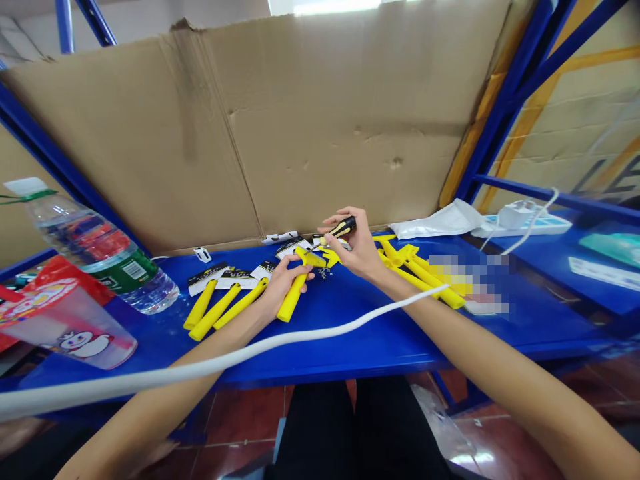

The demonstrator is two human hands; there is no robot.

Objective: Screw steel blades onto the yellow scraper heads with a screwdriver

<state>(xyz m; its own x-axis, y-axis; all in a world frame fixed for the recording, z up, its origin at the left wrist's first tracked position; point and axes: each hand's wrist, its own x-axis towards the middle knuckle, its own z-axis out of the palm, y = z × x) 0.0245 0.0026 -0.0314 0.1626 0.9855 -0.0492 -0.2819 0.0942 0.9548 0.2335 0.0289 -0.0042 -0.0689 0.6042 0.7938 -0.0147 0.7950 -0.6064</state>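
My left hand (pixel 289 283) is closed round a yellow tool-like part (pixel 293 299) whose handle points down toward the table's front edge. In my right hand (pixel 361 247) is a black and yellow screwdriver (pixel 342 229), its shaft slanting down left to the head of that part. Small screws (pixel 326 273) lie on the blue table just right of the held part. Several yellow handles (pixel 215 312) rest left of my left hand, by black and white cards (pixel 235 278). More yellow parts (pixel 420 270) are piled beyond my right wrist.
A water bottle (pixel 113 253) and a plastic cup (pixel 75 327) stand at the left. A white cable (pixel 300 337) crosses in front of my forearms. Cardboard (pixel 325 133) backs the blue table (pixel 345 353); a white bag (pixel 435 220) and power strip (pixel 540 225) lie right.
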